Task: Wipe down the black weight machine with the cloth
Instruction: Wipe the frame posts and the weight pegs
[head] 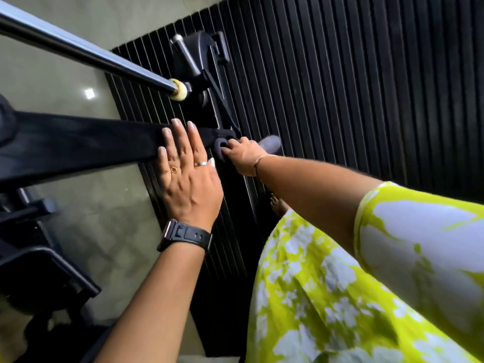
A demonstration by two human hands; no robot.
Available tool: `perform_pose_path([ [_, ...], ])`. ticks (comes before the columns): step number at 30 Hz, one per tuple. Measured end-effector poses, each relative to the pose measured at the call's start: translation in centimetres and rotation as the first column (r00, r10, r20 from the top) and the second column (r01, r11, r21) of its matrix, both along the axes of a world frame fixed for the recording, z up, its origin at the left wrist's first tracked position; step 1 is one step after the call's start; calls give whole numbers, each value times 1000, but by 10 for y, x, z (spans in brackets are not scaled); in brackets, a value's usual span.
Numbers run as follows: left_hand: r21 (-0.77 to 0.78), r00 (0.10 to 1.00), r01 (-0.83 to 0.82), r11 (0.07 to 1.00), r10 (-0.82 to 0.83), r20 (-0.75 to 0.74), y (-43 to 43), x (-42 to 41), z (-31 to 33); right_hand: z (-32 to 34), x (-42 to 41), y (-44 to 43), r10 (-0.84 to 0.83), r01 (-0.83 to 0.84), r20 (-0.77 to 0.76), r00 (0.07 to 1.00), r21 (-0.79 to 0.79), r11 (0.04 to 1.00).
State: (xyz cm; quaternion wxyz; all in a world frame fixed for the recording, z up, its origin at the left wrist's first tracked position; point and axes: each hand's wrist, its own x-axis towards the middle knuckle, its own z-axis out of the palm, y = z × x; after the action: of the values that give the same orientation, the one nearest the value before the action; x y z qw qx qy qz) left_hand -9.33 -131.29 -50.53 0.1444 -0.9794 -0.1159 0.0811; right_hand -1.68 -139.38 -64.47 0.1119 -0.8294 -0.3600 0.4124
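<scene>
Cloth [271, 144] against black weight machine [78, 142].
Left hand [187, 176] flat, fingers straight; right hand [242, 158] at its 3 o'clock, fingers gripping cloth.

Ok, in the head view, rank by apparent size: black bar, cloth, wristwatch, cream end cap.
black bar, largest
wristwatch and cloth: similar, unranked; watch is nearer, right hand covers part of cloth
cream end cap, smallest

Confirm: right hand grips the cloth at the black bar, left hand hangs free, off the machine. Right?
One part is wrong. The left hand does not hang free: the head view shows it resting flat, fingers straight, on the black bar. The rest stands: the right hand grips the cloth at that bar.
</scene>
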Motion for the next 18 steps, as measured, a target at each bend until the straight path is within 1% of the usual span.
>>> perform_pose_path([
  [2, -114, 1000, 3, 994, -5, -19, -4, 4, -3, 2, -3, -21, -35, 33, 80, 996, 30, 999],
  [4, -187, 994, 8, 982, -29, -109, -9, 10, -5, 6, -5, -50, -179, 175, 63, 982, 62, 983],
  [6, -234, 976, -6, 972, -45, -213, -19, 19, -8, 15, -6, -85, -329, 323, 41, 944, 99, 941],
  [7, -254, 972, -28, 967, -33, -234, -28, 23, -8, 22, -7, -104, -385, 378, 38, 922, 119, 918],
  [9, -302, 975, -32, 953, -37, -218, -45, 34, -8, 37, -4, -135, -510, 496, 51, 859, 172, 851],
  [12, -381, 980, 18, 924, -92, -177, -86, 55, 1, 70, 3, -181, -634, 604, 108, 765, 220, 766],
  [18, -470, 963, 195, 861, -260, -76, -175, 106, 38, 144, 23, -253, -762, 701, 250, 598, 300, 648],
])
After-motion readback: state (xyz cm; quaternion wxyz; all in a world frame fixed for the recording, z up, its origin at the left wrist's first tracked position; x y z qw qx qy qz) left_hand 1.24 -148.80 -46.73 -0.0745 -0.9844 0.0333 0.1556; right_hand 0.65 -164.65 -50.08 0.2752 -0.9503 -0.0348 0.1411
